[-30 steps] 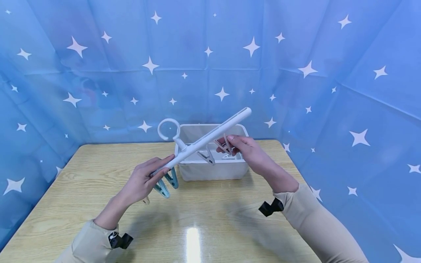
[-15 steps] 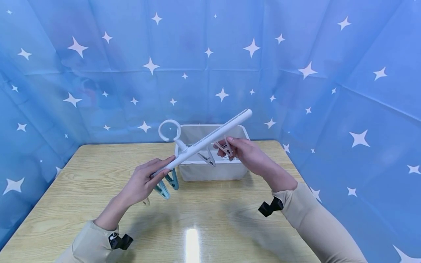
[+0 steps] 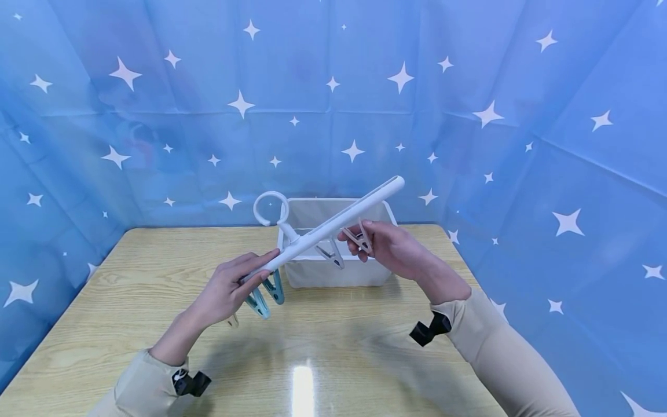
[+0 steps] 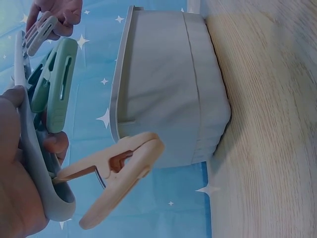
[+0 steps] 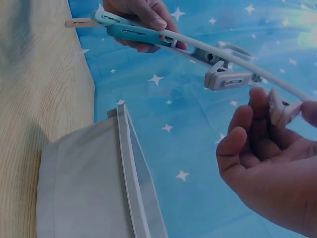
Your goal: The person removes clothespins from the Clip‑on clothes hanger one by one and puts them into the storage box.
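Note:
A white clip hanger (image 3: pixel 328 229) with a round ring hook (image 3: pixel 271 202) slants up to the right in the head view. My left hand (image 3: pixel 229 289) grips its lower end between thumb and fingers. Below that hand hang two teal clips (image 3: pixel 274 288), and a peach clip (image 4: pixel 114 173) sits at the bar's end in the left wrist view. Farther along is a light grey clip (image 3: pixel 332 255). My right hand (image 3: pixel 393 246) pinches a pale pinkish clip (image 5: pixel 281 110) close under the bar's upper part; whether the clip is attached there, I cannot tell.
A whitish rectangular bin (image 3: pixel 339 275) stands at the back of the wooden table (image 3: pixel 172 266), behind and below the hanger. Blue star-patterned curtains (image 3: pixel 297 69) surround the table's back and sides. Black wrist cameras (image 3: pixel 431 329) sit at both cuffs.
The hanger's raised end has dipped slightly and shifted right. My right hand and the pinkish clip have come a little lower. The left hand keeps its grip.

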A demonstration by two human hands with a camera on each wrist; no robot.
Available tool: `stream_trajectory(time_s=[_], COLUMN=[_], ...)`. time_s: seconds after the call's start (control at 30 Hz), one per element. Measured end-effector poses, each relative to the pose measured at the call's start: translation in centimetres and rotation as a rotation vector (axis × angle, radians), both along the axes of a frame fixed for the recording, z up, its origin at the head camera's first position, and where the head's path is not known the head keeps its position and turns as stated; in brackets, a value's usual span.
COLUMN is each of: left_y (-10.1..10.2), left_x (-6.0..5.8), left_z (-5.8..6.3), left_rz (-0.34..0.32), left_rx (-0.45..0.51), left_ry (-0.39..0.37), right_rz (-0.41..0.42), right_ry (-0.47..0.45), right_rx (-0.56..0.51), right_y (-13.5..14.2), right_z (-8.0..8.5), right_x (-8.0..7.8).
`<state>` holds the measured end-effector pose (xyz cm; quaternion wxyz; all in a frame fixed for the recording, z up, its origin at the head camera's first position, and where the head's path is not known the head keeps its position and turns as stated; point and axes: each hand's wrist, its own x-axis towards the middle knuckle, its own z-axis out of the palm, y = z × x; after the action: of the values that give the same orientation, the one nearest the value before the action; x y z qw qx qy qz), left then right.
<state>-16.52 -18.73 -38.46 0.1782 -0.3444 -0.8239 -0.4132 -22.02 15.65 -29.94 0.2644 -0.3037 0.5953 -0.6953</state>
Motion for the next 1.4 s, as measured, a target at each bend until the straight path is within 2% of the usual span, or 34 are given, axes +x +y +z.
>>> stream_trajectory(time_s=[0.23, 0.4, 0.73, 0.93, 1.13, 1.4], left_y=[-0.03, -0.02, 0.04, 0.11, 0.08, 0.00], left_x=[-0.01, 0.00, 0.04, 0.06, 0.10, 0.06], left_z=[0.12, 0.06, 0.28, 0.36, 0.37, 0.45], left_rz=[0.001, 0.002, 0.009, 0.001, 0.005, 0.019], left_rx=[0.010, 0.012, 0.015, 0.005, 0.008, 0.005], left_ry=[-0.001, 0.015, -0.003, 0.027, 0.024, 0.028], right_rz=[-0.020, -0.053, -0.236, -0.360, -0.432, -0.566], right_ry=[-0.014, 0.018, 0.066, 0.062, 0.092, 0.224], right_rx=[-0.019, -0.005, 0.025, 0.056, 0.064, 0.260], right_y=[0.09, 0.04, -0.17, -0.33, -0.53, -0.37], right_z=[0.07, -0.03, 0.15, 0.44, 0.50, 0.53], right_x=[0.05, -0.07, 0.16, 0.33, 0.40, 0.51])
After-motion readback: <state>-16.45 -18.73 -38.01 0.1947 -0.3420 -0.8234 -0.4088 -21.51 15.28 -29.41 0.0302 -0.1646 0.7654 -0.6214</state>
